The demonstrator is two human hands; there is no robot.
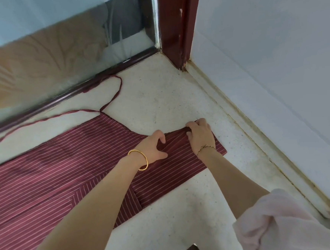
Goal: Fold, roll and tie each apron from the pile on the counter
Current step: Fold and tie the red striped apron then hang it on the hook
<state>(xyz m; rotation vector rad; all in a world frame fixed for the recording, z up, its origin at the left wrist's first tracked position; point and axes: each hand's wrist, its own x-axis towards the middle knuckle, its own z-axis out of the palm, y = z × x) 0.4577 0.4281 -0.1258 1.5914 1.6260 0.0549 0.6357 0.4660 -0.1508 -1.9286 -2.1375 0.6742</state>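
Head view looks down on a speckled desk (pixel 158 98). A red striped apron (pixel 66 160) lies flat on it, folded into a long strip that runs from bottom left up to the right. It looks soft, light and floppy, so the narrow end seems best to grab. Thin strings (pixel 112 97) trail toward the window (pixel 59 54). The left hand (pixel 154 146) and right hand (pixel 199 134) both curl around that end.

Both hands, left (pixel 154 146) and right (pixel 199 135), grip the striped apron's (pixel 66 160) end on the counter (pixel 158 98).
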